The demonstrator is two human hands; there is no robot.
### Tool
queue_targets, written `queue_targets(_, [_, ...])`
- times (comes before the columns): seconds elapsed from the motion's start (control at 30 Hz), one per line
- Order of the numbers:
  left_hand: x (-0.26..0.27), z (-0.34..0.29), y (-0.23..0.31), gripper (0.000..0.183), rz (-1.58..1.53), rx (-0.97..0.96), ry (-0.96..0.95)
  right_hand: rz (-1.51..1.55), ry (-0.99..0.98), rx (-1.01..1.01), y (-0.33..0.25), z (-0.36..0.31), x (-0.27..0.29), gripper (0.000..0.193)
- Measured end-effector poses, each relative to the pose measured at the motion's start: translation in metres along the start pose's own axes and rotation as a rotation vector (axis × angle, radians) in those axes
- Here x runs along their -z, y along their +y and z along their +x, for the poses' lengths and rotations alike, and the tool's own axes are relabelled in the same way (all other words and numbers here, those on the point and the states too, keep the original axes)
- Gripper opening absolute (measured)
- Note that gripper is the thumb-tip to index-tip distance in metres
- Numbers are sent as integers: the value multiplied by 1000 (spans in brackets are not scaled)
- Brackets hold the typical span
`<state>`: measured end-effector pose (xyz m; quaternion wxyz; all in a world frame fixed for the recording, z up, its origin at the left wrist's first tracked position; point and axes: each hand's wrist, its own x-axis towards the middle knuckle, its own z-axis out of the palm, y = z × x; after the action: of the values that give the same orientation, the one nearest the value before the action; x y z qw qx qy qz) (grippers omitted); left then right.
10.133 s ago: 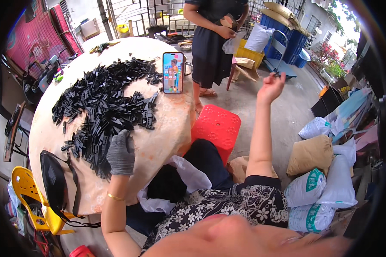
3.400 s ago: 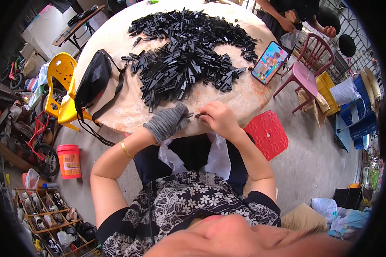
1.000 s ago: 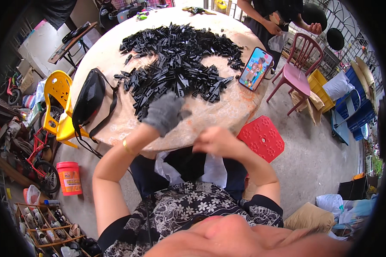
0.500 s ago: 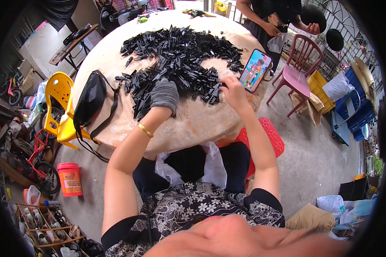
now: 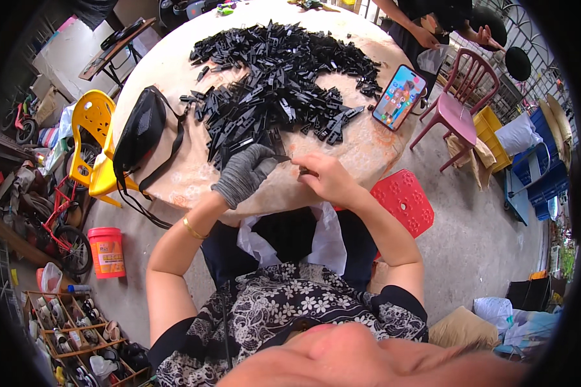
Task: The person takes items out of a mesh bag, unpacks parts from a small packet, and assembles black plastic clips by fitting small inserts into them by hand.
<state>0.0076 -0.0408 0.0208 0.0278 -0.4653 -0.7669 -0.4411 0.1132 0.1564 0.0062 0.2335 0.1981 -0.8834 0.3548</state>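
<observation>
A large heap of small black plastic pieces (image 5: 265, 84) spreads over the round table (image 5: 187, 168). My left hand (image 5: 244, 174), in a grey knitted glove, is at the heap's near edge, closed on a slim black plastic piece (image 5: 280, 158) that points toward my right hand. My bare right hand (image 5: 329, 179) is just right of that piece, its fingers curled in a pinch. Something small and dark shows under those fingertips; its shape is mostly hidden. The fingertips of the two hands are a short gap apart.
A smartphone (image 5: 399, 98) with a lit screen stands on the table's right side. A black mesh bag (image 5: 139, 132) lies at the left. Around the table are a yellow chair (image 5: 93, 145), a red stool (image 5: 405, 203) and a pink chair (image 5: 458, 103). Another person (image 5: 426, 29) stands at the far right.
Both hands have drawn back from the heap toward the table's near edge and come together. A slim black piece now shows at my left fingertips. The view has shifted slightly.
</observation>
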Motion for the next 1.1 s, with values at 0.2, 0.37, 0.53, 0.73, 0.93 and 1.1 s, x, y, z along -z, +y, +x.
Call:
queue_targets(0.2, [14,-4,20,27,-576,741,-350,389,85,-456,-22,3,-14,30])
queue_targets(0.37, [17,-10,12,28,-651,815,-526,292,52,-257,-15,4,-14,18])
queue_targets(0.53, [4,-24,23,31,211,-39,-252,484,42,-473,-22,4,-20,15])
queue_targets(0.73, [19,-28,17,21,336,-20,-231,133,90,-201,-12,-3,-23,18])
queue_targets(0.93, [17,-23,26,20,345,70,-395,-37,93,-41,-6,-8,-20,16])
queue_targets(1.1, [9,-22,18,21,418,9,-398,-51,54,-56,-7,-9,-20,14])
